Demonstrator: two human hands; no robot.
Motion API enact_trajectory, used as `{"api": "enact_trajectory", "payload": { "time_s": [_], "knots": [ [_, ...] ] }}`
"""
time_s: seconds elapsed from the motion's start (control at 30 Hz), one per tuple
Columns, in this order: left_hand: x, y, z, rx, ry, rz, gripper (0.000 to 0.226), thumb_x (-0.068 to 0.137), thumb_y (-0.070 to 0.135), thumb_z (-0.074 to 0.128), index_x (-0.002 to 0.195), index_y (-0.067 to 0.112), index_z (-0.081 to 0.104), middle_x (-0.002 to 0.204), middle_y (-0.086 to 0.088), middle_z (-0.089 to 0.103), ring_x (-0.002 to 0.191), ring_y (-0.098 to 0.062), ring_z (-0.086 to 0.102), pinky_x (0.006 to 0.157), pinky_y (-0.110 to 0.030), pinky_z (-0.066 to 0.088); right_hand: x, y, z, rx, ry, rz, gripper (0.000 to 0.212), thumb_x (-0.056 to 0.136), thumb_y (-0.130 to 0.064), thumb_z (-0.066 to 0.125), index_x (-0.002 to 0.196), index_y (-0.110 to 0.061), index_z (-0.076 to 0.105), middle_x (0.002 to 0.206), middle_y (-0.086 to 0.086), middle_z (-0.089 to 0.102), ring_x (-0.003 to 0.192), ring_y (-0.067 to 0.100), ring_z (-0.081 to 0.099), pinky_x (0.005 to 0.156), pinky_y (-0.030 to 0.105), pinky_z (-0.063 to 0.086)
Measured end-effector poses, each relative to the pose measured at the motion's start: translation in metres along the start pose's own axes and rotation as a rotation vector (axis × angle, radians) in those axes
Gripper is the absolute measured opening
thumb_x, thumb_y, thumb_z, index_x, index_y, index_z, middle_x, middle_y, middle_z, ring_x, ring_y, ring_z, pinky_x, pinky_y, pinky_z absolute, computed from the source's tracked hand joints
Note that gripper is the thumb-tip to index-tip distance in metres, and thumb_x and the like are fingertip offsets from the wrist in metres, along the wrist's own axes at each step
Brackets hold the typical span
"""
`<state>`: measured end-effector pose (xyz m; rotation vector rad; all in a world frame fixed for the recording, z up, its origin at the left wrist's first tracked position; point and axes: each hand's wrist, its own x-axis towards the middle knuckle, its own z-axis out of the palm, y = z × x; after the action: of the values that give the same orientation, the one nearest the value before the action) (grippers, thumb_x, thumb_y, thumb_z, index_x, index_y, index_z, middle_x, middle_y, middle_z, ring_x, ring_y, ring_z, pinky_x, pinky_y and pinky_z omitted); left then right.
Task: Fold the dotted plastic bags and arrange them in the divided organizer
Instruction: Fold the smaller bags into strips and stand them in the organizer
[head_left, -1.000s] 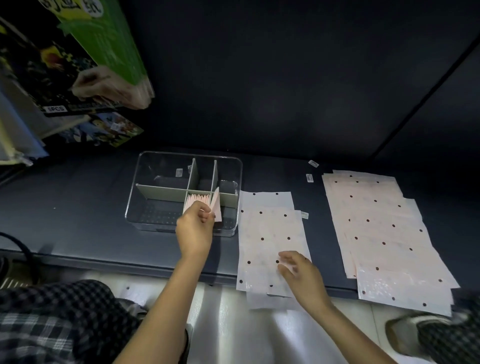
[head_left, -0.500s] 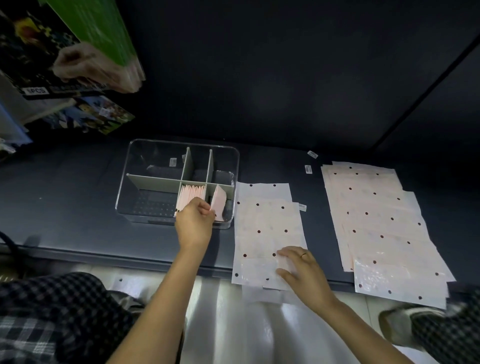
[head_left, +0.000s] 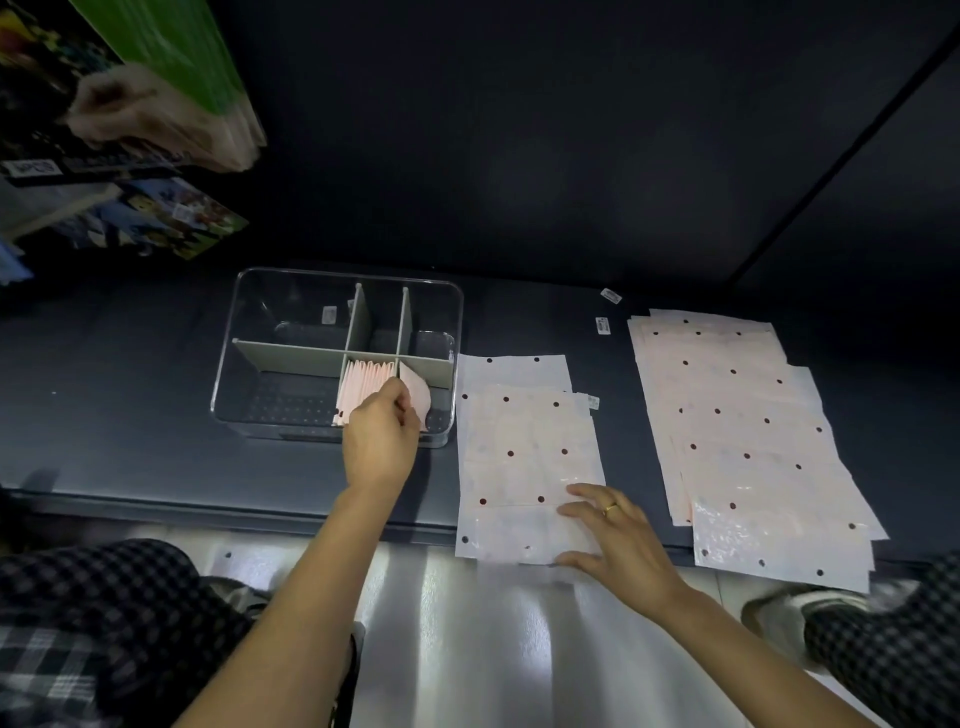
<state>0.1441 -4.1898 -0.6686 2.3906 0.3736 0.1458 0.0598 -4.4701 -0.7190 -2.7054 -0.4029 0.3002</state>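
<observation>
Dark blue-grey table (head_left: 130, 415) spans the view, with the person seated at its near edge, checked trousers (head_left: 104, 623) at lower left. Far right: big overlapped spread of flat dotted bags (head_left: 737, 415), pale pink with dark dots. Centre: smaller stack of flat bags (head_left: 524, 447), near end hanging over the table edge. Clear divided organizer (head_left: 249, 332) sits left of that stack, grey dividers; a row of folded bags (head_left: 363, 389) stands on edge in the front middle compartment. Left hand (head_left: 382, 441) reaches in, fingers pinched closed on a folded bag (head_left: 418, 395) tilted just right of the row. Right hand (head_left: 618, 545) lies open and flat on the near end of the centre stack, ring on one finger. Hanging packages (head_left: 130, 104) at upper left; their print is too blurred to read. Small white labels (head_left: 602, 326) on the table and organizer, text illegible.
</observation>
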Motion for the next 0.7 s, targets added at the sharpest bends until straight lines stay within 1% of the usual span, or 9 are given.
{"api": "enact_trajectory", "payload": {
  "time_s": [0.07,0.13,0.17,0.27,0.33,0.43,0.47,0.57,0.7],
  "knots": [
    [0.001,-0.003,-0.002,0.088,-0.019,0.064,0.011,0.088,0.001,0.053,0.092,0.009,0.059,0.08,-0.011,0.062,0.067,-0.032,0.057,0.055,-0.036,0.044,0.0,-0.001,0.0,0.012,0.011,-0.004,0.053,0.073,-0.054,0.07,0.117,-0.025,0.063,0.137,-0.008,0.045,0.127,0.013,0.039,0.106,0.028,0.027],
    [0.001,-0.007,-0.004,0.185,-0.044,0.097,0.024,0.09,0.002,0.051,0.108,0.011,0.065,0.095,-0.015,0.06,0.074,-0.034,0.058,0.056,-0.036,0.043,0.0,-0.002,-0.001,0.065,0.071,-0.005,0.041,0.071,-0.044,0.076,0.107,-0.023,0.07,0.128,-0.006,0.054,0.119,0.015,0.047,0.103,0.03,0.034],
    [0.001,-0.009,-0.005,0.223,-0.054,0.098,0.027,0.091,0.003,0.051,0.112,0.012,0.067,0.099,-0.015,0.058,0.079,-0.034,0.058,0.057,-0.035,0.043,0.0,-0.002,-0.001,0.108,0.107,0.006,0.034,0.071,-0.037,0.079,0.1,-0.021,0.072,0.122,-0.006,0.059,0.114,0.015,0.05,0.1,0.031,0.037],
    [0.0,-0.015,-0.005,0.332,-0.05,0.108,0.025,0.092,0.009,0.053,0.112,0.012,0.069,0.102,-0.014,0.055,0.096,-0.031,0.051,0.06,-0.037,0.045,-0.002,-0.003,-0.002,0.191,0.149,0.037,0.017,0.073,-0.025,0.078,0.09,-0.02,0.075,0.106,-0.008,0.065,0.103,0.013,0.055,0.094,0.025,0.036],
    [0.001,-0.017,-0.004,0.399,-0.017,0.136,0.022,0.093,0.017,0.054,0.106,0.011,0.071,0.098,-0.014,0.052,0.095,-0.031,0.047,0.065,-0.038,0.042,-0.002,-0.002,-0.004,0.192,0.13,0.026,0.011,0.08,-0.023,0.073,0.09,-0.02,0.076,0.103,-0.008,0.067,0.101,0.014,0.056,0.091,0.023,0.034],
    [0.001,-0.018,-0.002,0.431,0.007,0.178,0.024,0.093,0.028,0.055,0.103,0.014,0.072,0.096,-0.013,0.049,0.091,-0.032,0.043,0.075,-0.042,0.038,-0.001,-0.001,-0.009,0.164,0.062,0.01,0.016,0.09,-0.023,0.061,0.097,-0.024,0.075,0.108,-0.01,0.066,0.102,0.007,0.052,0.093,0.022,0.034],
    [-0.001,-0.019,-0.001,0.416,0.011,0.192,0.024,0.092,0.029,0.056,0.103,0.015,0.072,0.096,-0.013,0.049,0.09,-0.032,0.043,0.076,-0.042,0.037,0.0,-0.001,-0.012,0.159,0.049,0.006,0.017,0.091,-0.024,0.059,0.097,-0.024,0.075,0.107,-0.011,0.066,0.1,0.006,0.051,0.092,0.019,0.034],
    [-0.009,-0.018,0.003,0.383,0.027,0.237,0.024,0.09,0.032,0.059,0.103,0.016,0.072,0.096,-0.013,0.049,0.089,-0.032,0.043,0.077,-0.043,0.036,0.004,-0.004,-0.019,0.159,0.031,-0.004,0.018,0.093,-0.024,0.056,0.095,-0.024,0.074,0.098,-0.012,0.068,0.091,0.009,0.051,0.08,0.012,0.035],
    [-0.022,-0.012,0.005,0.29,0.093,0.279,0.022,0.087,0.026,0.064,0.105,0.016,0.071,0.094,-0.01,0.049,0.088,-0.029,0.044,0.077,-0.041,0.038,0.014,-0.007,-0.028,0.178,-0.028,0.011,0.02,0.094,-0.029,0.054,0.097,-0.024,0.073,0.095,-0.011,0.068,0.087,0.004,0.047,0.074,0.012,0.035]
  ]
}}
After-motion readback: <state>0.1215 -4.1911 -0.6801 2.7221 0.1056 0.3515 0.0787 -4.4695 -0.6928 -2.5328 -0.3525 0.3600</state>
